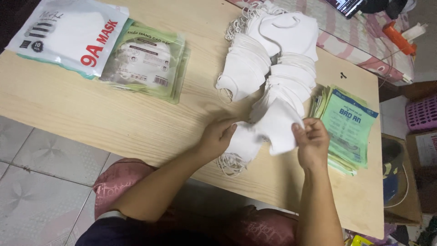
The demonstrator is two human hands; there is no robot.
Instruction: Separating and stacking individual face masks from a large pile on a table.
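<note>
A long heap of white face masks (273,59) runs down the middle of a pale wooden table (136,118). My right hand (312,141) pinches a small stack of white masks (277,125) at the heap's near end. My left hand (218,136) rests its fingers on other white masks (243,146) lying flat on the table, with their ear loops (230,165) spilling toward the front edge. Just right of my right hand lies a stack of flat green and blue bags (348,127).
Packed mask bags lie at the table's far left: a white one (68,34) and a green stack (148,61). Beyond the table is a pink patterned mattress (355,41) with an orange tool (398,38). A cardboard box (400,182) and a pink basket (421,114) stand at right.
</note>
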